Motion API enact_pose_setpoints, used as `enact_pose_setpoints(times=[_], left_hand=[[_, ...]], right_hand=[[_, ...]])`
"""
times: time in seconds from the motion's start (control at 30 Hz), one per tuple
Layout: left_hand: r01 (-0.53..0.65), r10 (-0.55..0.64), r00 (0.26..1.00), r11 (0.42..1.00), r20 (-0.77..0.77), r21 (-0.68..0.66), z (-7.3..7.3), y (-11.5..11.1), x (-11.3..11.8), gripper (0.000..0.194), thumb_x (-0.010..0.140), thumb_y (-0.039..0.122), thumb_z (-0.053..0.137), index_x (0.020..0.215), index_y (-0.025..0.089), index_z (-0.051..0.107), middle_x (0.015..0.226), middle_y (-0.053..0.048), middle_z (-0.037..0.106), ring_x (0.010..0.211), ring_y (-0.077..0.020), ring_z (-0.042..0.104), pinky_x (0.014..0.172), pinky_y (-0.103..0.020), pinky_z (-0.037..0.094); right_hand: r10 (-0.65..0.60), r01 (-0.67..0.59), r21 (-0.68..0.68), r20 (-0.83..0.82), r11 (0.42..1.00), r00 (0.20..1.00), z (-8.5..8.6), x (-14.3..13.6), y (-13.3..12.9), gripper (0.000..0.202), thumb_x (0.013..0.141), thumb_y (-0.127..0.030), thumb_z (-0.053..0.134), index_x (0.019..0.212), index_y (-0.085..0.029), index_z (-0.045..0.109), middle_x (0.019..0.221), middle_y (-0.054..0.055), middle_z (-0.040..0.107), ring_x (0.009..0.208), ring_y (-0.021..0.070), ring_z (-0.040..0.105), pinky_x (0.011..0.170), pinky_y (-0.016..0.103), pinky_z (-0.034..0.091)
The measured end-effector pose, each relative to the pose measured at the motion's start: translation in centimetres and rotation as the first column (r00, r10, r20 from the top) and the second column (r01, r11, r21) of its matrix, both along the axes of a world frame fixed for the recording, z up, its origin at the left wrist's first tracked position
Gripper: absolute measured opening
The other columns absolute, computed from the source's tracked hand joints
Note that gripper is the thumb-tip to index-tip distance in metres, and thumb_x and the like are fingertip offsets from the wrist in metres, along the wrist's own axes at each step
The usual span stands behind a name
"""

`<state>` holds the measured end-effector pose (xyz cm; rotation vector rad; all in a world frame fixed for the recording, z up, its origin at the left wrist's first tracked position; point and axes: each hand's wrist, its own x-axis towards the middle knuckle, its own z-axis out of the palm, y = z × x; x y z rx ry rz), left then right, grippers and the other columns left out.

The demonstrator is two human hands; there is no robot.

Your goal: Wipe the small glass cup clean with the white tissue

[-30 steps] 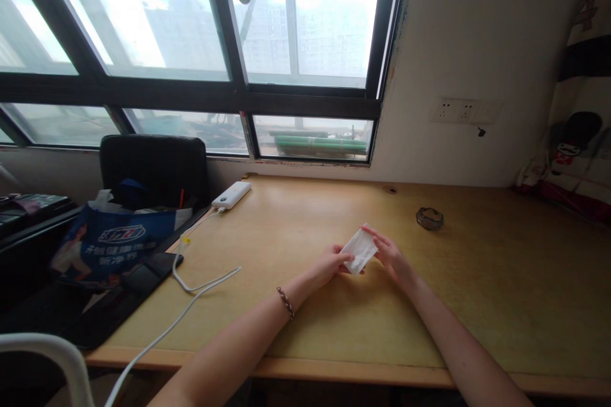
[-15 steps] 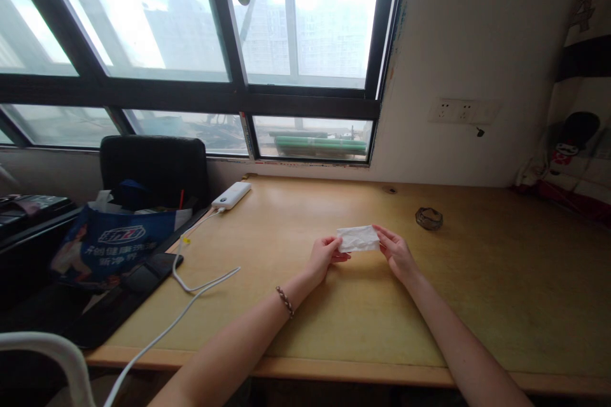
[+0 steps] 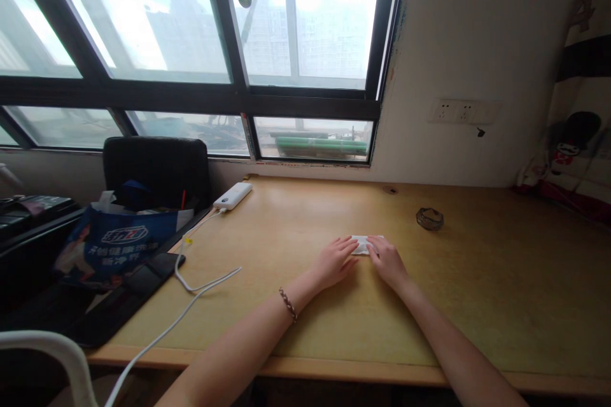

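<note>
A folded white tissue (image 3: 361, 245) lies on the wooden table, its middle showing between my two hands. My left hand (image 3: 335, 262) rests over its left end, fingers stretched out flat and pointing right. Over the right end lies my right hand (image 3: 387, 262), with its fingers extended and the thumb side touching the tissue. Both hands are open and cover the ends of the tissue. A braided bracelet (image 3: 287, 304) circles my left wrist.
A coiled dark bracelet-like ring (image 3: 429, 219) lies to the right on the table (image 3: 305, 324). At the left edge sits a white power bank (image 3: 233, 196) with a white cable (image 3: 205, 288) trailing forward. A blue bag (image 3: 124, 241) stands on a black chair (image 3: 155, 162).
The tissue was held up by its ends between my fingers. It is now down on the table, and my hands have closed in and flattened over it.
</note>
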<state>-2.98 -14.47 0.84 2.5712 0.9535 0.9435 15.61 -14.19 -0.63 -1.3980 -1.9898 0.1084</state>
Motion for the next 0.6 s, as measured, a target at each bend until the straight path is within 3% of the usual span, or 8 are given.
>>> enact_pose_setpoints(times=[0.1, 0.33, 0.47, 0.6], left_hand=[[0.039, -0.041, 0.987, 0.999, -0.155, -0.011, 0.2, -0.2, 0.0, 0.03, 0.082, 0.029, 0.042, 0.109, 0.022, 0.049, 0.112, -0.006, 0.054, 0.111, -0.0183, 0.042, 0.097, -0.037, 0.027], [-0.005, 0.003, 0.976, 1.0, -0.22, -0.009, 0.2, 0.1, -0.3, 0.025, 0.082, 0.028, 0.041, 0.104, 0.021, 0.052, 0.106, -0.006, 0.057, 0.104, -0.0177, 0.046, 0.096, -0.036, 0.026], [0.004, 0.004, 0.969, 1.0, -0.247, 0.03, 0.2, -0.1, -0.3, 0.022, 0.083, 0.028, 0.04, 0.097, 0.019, 0.053, 0.098, -0.006, 0.058, 0.1, -0.0171, 0.048, 0.094, -0.035, 0.026], [0.01, 0.008, 0.957, 0.998, -0.288, 0.06, 0.2, -0.2, -0.2, 0.021, 0.084, 0.031, 0.037, 0.084, 0.018, 0.054, 0.089, -0.005, 0.058, 0.093, -0.0161, 0.049, 0.089, -0.032, 0.03]], right_hand=[[0.065, -0.057, -0.053, 0.176, 0.997, 0.982, 0.0, -1.7, -1.2, 0.03, 0.083, -0.021, 0.036, 0.102, -0.016, 0.058, 0.108, 0.01, 0.055, 0.104, 0.0221, 0.045, 0.092, 0.036, 0.033], [-0.022, 0.074, -0.129, 0.366, 0.989, 0.93, -0.7, -2.7, -2.4, 0.039, 0.083, -0.03, 0.038, 0.12, -0.022, 0.047, 0.124, 0.007, 0.044, 0.113, 0.0327, 0.032, 0.094, 0.048, 0.023], [-0.094, 0.152, -0.129, 0.376, 0.98, 0.922, -0.7, -1.9, -3.1, 0.04, 0.082, -0.039, 0.04, 0.119, -0.027, 0.047, 0.126, 0.005, 0.043, 0.114, 0.0358, 0.031, 0.093, 0.054, 0.017], [-0.184, 0.263, -0.172, 0.375, 0.949, 0.909, -0.6, 1.4, -3.0, 0.038, 0.08, -0.041, 0.042, 0.116, -0.03, 0.05, 0.124, 0.003, 0.046, 0.111, 0.0374, 0.034, 0.089, 0.058, 0.018]])
